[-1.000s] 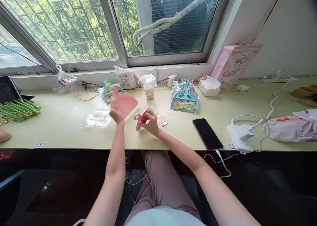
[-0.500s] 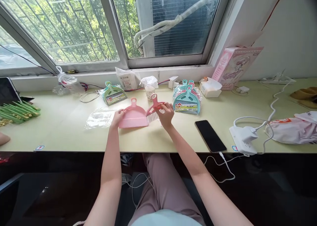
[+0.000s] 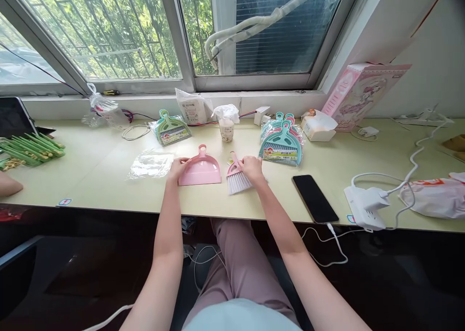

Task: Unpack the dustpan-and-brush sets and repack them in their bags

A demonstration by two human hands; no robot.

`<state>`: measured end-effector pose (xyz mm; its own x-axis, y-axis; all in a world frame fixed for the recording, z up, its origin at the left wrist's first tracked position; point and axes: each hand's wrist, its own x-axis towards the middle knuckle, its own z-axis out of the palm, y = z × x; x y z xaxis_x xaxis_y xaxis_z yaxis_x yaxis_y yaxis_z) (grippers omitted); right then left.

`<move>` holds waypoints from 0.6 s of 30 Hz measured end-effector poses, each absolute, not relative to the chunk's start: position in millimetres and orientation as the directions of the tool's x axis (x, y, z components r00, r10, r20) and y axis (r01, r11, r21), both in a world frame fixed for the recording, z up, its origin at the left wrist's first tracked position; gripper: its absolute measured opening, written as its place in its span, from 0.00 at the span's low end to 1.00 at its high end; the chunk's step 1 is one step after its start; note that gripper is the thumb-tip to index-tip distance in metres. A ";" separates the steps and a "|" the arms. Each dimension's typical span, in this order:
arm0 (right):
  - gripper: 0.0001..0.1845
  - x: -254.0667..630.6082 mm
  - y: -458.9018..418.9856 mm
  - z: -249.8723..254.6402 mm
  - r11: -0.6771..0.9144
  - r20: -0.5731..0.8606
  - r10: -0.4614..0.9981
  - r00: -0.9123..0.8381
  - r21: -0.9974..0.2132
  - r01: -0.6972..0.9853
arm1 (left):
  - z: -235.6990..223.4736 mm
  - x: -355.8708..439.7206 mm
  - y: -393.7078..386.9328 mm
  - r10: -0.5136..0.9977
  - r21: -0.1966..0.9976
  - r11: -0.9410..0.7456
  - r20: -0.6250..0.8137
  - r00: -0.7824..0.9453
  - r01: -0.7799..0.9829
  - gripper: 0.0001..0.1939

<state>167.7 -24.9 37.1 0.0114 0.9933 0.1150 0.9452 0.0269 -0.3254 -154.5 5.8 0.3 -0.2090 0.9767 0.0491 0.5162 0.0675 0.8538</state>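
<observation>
Pink dustpan (image 3: 200,173): near the middle of the frame, on the worktop (image 3: 109,188); handle towards the window (image 3: 138,36), straight lip towards the person, so its long axis, the lip's, runs across the frame.
Left hand (image 3: 178,169): at the dustpan's left side, grip closed on that edge, fingers reaching over the upper left corner; the nearer hand to it.
Pink brush (image 3: 235,168): just right of the dustpan, with a narrow strip of worktop between them; handle end at the top and leaning slightly left, white bristles (image 3: 238,183) fanning down and a little right. Its handle-to-bristle axis runs roughly up and down the frame, across the line of the dustpan's lip.
Right hand (image 3: 251,168): immediately right of the brush, grip closed on the upper right part of its pink body; the nearer hand to it. How the fingertips meet underneath cannot be told.
Order, left to right: left hand, dustpan, brush, right hand; both tools lie between the hands.
Clear plastic wrapper (image 3: 150,164): left of the left hand, near it.
Teal wrapped sets (image 3: 281,144): above and right of the right hand, near it.
Black phone (image 3: 315,199): lower right of the right hand, well apart from the brush.
</observation>
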 end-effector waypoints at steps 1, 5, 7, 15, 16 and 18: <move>0.16 166.5 -24.7 35.4 0.022 0.112 0.994 0.014 -0.316 0.948 | -0.6 -154.3 6.7 0.975 0.862 0.049 0.069 -0.213 0.505 0.22; 0.14 169.3 -23.1 31.3 0.030 0.174 0.984 0.024 -0.301 0.953 | -0.7 -154.3 9.1 0.949 0.856 -0.026 0.183 -0.256 0.516 0.22; 0.13 173.2 -21.8 28.6 0.040 0.216 0.976 0.024 -0.289 0.956 | 0.5 -154.5 9.1 0.926 0.842 -0.058 0.247 -0.286 0.536 0.22; 0.07 178.6 -15.1 18.9 0.062 0.205 0.979 -0.010 -0.251 0.966 | -0.7 -148.5 1.4 0.945 0.779 0.016 0.193 -0.263 0.627 0.16; 0.07 179.1 -14.8 20.3 0.065 0.223 0.975 -0.007 -0.255 0.965 | -1.0 -148.0 1.0 0.953 0.782 0.020 0.174 -0.249 0.623 0.16; 0.07 180.3 -15.0 25.2 0.103 0.298 0.954 -0.011 -0.297 0.949 | -0.8 -148.1 1.5 0.962 0.838 0.002 0.147 -0.231 0.546 0.16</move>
